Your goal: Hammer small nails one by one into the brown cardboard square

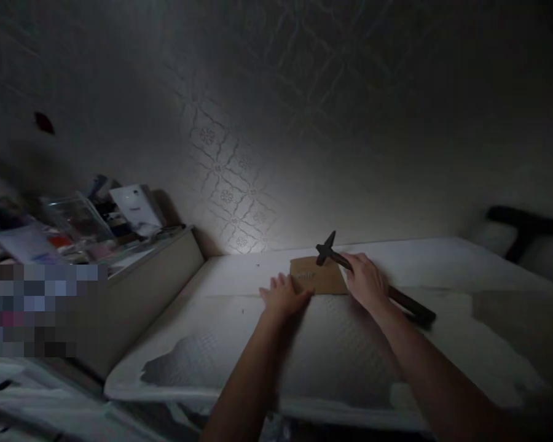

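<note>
A hammer (412, 304) with a dark head and a long handle is in my right hand (367, 281), whose fingers wrap round the handle near the head. The hammer head is raised over a flat brown piece of cardboard (325, 281) on the white tabletop. Something small and shiny, too unclear to name, lies on the cardboard towards its left. My left hand (280, 296) lies with fingers spread at the cardboard's left edge, its thumb along the near edge.
The worn white tabletop (239, 331) meets a patterned wall (267, 153) at the back. To the left, a raised cabinet (156, 288) bears a white box (137, 205), a clear plastic case (80, 224) and clutter. A dark T-shaped object (528, 227) stands at the right.
</note>
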The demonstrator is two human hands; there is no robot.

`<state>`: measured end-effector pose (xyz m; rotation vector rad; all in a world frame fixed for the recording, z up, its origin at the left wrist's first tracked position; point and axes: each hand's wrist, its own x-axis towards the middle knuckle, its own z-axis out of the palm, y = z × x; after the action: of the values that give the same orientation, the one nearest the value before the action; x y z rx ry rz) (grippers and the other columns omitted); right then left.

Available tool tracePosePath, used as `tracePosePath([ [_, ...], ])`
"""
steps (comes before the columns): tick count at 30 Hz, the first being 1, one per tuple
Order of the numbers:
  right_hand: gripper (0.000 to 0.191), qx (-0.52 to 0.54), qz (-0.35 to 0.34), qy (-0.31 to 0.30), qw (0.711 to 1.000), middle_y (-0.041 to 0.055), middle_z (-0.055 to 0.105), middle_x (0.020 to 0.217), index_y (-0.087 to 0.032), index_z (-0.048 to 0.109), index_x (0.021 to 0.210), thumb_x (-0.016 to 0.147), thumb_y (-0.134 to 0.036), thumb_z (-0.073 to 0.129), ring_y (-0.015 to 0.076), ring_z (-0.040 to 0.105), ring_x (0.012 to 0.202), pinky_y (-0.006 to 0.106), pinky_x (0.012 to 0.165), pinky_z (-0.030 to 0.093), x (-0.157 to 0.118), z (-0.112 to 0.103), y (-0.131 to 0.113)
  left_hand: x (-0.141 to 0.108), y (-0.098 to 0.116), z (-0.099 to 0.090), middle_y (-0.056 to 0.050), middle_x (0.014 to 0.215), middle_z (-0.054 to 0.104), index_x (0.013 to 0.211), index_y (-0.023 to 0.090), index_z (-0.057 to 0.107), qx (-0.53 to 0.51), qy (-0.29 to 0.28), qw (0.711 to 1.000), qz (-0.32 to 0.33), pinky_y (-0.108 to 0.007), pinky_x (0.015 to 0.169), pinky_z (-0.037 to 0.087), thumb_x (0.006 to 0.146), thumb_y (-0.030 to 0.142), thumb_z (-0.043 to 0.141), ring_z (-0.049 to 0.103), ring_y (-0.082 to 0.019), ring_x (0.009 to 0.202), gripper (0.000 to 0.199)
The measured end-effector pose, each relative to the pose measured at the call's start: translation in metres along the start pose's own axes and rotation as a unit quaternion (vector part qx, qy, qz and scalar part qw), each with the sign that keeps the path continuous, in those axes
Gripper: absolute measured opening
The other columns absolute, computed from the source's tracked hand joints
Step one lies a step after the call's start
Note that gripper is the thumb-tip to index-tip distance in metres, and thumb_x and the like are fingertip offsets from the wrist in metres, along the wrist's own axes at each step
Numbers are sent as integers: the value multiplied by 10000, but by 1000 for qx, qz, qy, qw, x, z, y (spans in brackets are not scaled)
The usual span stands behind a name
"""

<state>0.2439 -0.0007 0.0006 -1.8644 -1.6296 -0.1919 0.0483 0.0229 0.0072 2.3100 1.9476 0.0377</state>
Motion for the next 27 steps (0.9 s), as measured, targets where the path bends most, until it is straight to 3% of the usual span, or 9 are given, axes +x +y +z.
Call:
tracePosePath([
  [7,396,-55,150,-42,986,108,656,1010,-218,600,1184,824,-145,453,241,627,897,312,708,447,8,-4,25,-1,1,0,-139,1496,236,1371,206,339,-1,2,1000,-5,-660,991,206,770,757,253,201,-372,1347,819],
  [11,373,-61,203,-54,976,118,675,1001,-225,631,1153,818,-192,471,251,633,901,323,706,462,9,-4,35,-1,2,1,-145,1497,231,1368,204,344,-10,4,1000,-4,-663,996,191,767,759,255,206,-374,1346,823],
  [21,326,-116,166,-63,977,117,697,920,-189,683,1063,801,-203,488,246,636,867,321,712,457,11,1,47,1,2,2,-153,1489,248,1360,203,351,-12,8,1000,-1,-676,987,192,766,758,263,212,-379,1344,818],
  [27,315,-115,173,-72,975,113,692,925,-228,686,1044,805,-250,481,260,637,847,360,715,454,11,1,49,0,2,1,-151,1489,247,1372,204,336,-21,1,1000,-7,-666,998,182,763,767,260,200,-378,1346,833],
])
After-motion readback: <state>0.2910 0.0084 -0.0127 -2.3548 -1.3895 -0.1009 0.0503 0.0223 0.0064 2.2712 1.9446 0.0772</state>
